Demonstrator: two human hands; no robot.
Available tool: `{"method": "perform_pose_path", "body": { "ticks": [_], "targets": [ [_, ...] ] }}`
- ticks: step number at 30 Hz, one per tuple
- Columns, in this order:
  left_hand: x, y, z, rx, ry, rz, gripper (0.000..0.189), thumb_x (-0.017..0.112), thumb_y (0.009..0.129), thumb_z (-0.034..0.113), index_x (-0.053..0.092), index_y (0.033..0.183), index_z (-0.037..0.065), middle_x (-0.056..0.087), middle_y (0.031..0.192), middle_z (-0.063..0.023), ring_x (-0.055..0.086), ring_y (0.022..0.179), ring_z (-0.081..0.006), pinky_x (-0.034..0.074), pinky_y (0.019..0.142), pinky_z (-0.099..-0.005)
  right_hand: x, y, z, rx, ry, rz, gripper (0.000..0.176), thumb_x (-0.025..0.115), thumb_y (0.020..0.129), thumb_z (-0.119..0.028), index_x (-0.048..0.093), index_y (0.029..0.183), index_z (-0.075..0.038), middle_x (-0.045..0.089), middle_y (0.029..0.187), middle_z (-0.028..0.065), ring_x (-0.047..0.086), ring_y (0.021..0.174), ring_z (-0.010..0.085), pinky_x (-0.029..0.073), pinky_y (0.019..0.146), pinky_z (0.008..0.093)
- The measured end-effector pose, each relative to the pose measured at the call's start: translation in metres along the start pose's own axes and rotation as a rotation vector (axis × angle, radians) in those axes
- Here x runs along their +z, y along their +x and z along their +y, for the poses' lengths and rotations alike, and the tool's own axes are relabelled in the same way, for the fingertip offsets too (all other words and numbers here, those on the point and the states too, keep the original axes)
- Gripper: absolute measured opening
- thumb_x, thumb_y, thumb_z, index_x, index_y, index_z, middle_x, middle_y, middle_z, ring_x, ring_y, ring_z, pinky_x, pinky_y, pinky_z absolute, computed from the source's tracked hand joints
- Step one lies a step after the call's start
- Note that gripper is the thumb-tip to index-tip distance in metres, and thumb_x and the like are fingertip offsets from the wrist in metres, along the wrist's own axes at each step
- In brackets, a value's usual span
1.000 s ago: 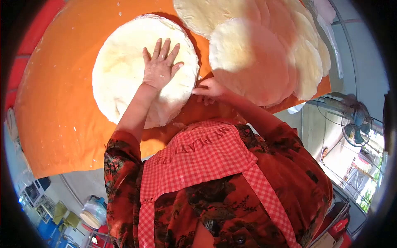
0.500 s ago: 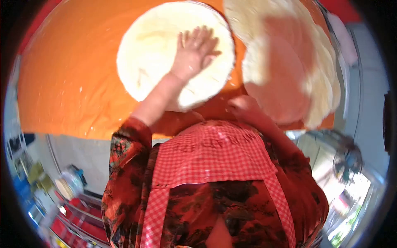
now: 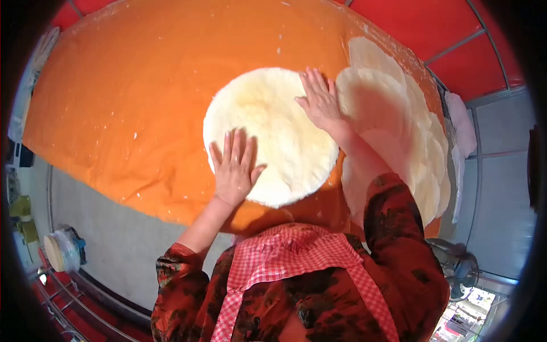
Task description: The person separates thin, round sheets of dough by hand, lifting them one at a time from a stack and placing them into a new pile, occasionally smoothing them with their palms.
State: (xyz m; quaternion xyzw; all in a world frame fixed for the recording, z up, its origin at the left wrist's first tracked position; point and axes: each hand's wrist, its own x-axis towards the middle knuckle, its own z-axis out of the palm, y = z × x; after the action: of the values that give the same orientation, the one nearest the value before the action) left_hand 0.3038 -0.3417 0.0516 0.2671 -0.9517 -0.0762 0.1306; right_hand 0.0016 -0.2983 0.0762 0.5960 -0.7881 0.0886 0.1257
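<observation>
A thick round pale pile, which looks like thin dough sheets (image 3: pixel 279 142), lies on an orange cloth (image 3: pixel 137 102). My left hand (image 3: pixel 232 174) rests flat on the pile's near left part, fingers spread and pointing away from me. At its far right edge, my right hand (image 3: pixel 320 102) lies with the palm down and the fingers stretched out. Neither hand grips anything. To the right, overlapping thin round sheets (image 3: pixel 421 131) are spread on the same cloth, partly in the shadow of my right arm.
White flecks dot the cloth. Red panels (image 3: pixel 421 23) border the far right, beside a grey wall (image 3: pixel 501 125). A fan (image 3: pixel 464 271) stands at the lower right. On the lower left are a round-ended item in clear plastic (image 3: pixel 65 251) and a metal rack (image 3: pixel 74 299).
My right hand has moved from near my apron out to the pile's far right edge and opened. My left hand has shifted to the pile's near left. The view has tilted and shifted.
</observation>
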Motion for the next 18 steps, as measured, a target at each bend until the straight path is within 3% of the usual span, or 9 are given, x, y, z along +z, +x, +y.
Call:
{"method": "perform_pose_path", "body": {
  "ticks": [2,5,8,12,18],
  "targets": [
    [0.020,-0.002,-0.014,-0.004,-0.030,-0.021,0.072,0.048,0.088,0.052,0.034,0.143,0.009,0.022,0.151,-0.0208,0.017,0.141,-0.0383,0.004,0.108,-0.0642,0.066,0.006,0.029,0.070,-0.051,-0.133,0.065,0.042,0.094,-0.043,0.023,0.146,-0.008,0.027,0.150,0.0117,0.021,0.140,0.0284,0.017,0.111,0.0503],
    [0.026,0.001,-0.020,-0.018,-0.085,-0.063,0.074,0.049,0.086,0.053,0.034,0.143,0.009,0.020,0.152,-0.0205,0.014,0.141,-0.0389,0.002,0.108,-0.0644,0.079,0.008,0.036,0.093,0.249,-0.203,0.063,0.047,0.093,-0.035,0.027,0.144,-0.005,0.029,0.149,0.0141,0.026,0.138,0.0306,0.022,0.110,0.0435],
    [0.033,0.005,-0.025,-0.048,-0.126,-0.131,0.077,0.056,0.082,0.054,0.036,0.142,0.011,0.020,0.152,-0.0202,0.014,0.141,-0.0398,0.002,0.106,-0.0671,0.092,0.011,0.047,-0.021,0.268,-0.110,0.067,0.051,0.090,-0.034,0.026,0.145,-0.006,0.034,0.146,0.0135,0.031,0.134,0.0312,0.025,0.108,0.0428],
    [0.045,0.008,-0.030,-0.089,-0.185,-0.173,0.084,0.070,0.069,0.052,0.041,0.139,0.016,0.024,0.150,-0.0196,0.015,0.141,-0.0399,0.003,0.103,-0.0711,0.091,0.015,0.044,-0.026,0.374,-0.104,0.066,0.054,0.089,-0.029,0.027,0.144,-0.005,0.036,0.144,0.0153,0.035,0.131,0.0325,0.029,0.106,0.0422],
    [0.047,0.006,-0.036,-0.074,-0.223,-0.165,0.085,0.070,0.070,0.051,0.038,0.141,0.016,0.023,0.151,-0.0193,0.015,0.141,-0.0399,0.004,0.104,-0.0706,0.103,0.004,0.050,-0.048,0.339,-0.064,0.057,0.050,0.093,-0.025,0.030,0.143,-0.005,0.038,0.142,0.0159,0.037,0.130,0.0331,0.030,0.106,0.0425]
  ]
}}
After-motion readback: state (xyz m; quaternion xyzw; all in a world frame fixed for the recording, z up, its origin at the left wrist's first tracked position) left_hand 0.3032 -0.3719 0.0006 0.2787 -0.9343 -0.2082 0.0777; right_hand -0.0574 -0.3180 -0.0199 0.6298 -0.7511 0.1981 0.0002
